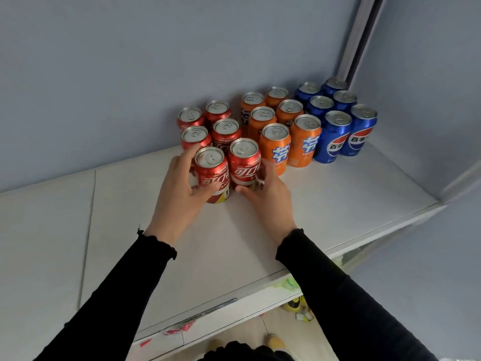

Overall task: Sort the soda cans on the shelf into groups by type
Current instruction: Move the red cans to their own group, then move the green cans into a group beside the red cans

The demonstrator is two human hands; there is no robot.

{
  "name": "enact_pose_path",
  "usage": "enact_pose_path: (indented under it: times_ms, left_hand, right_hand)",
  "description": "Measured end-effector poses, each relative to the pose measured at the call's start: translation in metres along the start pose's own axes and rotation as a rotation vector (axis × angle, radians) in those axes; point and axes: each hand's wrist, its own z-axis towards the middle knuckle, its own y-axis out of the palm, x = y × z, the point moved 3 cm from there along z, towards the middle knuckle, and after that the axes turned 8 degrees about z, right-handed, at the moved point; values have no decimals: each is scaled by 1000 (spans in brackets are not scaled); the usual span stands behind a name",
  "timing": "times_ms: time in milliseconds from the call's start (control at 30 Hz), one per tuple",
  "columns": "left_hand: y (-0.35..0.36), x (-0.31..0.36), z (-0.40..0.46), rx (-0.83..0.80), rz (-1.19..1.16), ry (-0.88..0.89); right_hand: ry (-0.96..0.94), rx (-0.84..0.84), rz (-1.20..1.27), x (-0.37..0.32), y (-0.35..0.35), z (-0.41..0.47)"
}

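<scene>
- My left hand (pixel 179 183) curls around the front-left red can (pixel 212 175): thumb across its label, fingers reaching behind it.
- My right hand (pixel 265 191) cups the front-right red can (pixel 244 162) from its right side, thumb low near the can's base and fingers wrapped behind, out of sight.
- These two cans stand upright, just beside each other, at the front of the red group (pixel 208 128). I count six red cans in two columns.
- To the right of the reds, almost touching them, stands the orange group (pixel 276 126), also six cans in two columns running toward the wall.
- Further right, in the corner, is the blue group (pixel 335 118), again six cans, touching the orange ones at the front.
- All cans sit upright on the white shelf (pixel 325 204), towards its back.
- I judge the sorting nearly done: every colour is already together and no stray can shows. What seems left is squaring up the front pair of reds and letting go.
- Below the shelf edge, I see small colourful items on the floor (pixel 299 306); too blurred to name.
</scene>
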Motion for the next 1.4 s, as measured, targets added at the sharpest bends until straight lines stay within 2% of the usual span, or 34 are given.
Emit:
enact_pose_path:
  times_ms: [233, 567, 700, 767, 833, 1100, 1400]
  left_hand:
    - [6, 15, -4, 79, 121, -94]
    - [5, 21, -19, 66, 157, -160]
    - [-4, 12, -50, 137, 263, -240]
    - [-11, 7, -68, 129, 363, -225]
    - [-22, 5, -86, 113, 493, -182]
    - [-112, -35, -167, 197, 606, -279]
    - [-263, -111, -290, 256, 664, -362]
  right_hand:
    - [-64, -98, -90, 7, -9, 17]
    - [-82, -121, -160, 7, -15, 13]
    - [-140, -114, -382, -1, -35, -5]
    - [-195, -79, -483, -9, -42, -16]
    - [-274, -79, -480, -21, -40, -29]
    - [-544, -327, -405, -88, 63, -85]
    - [-632, -492, -403, -168, 221, -182]
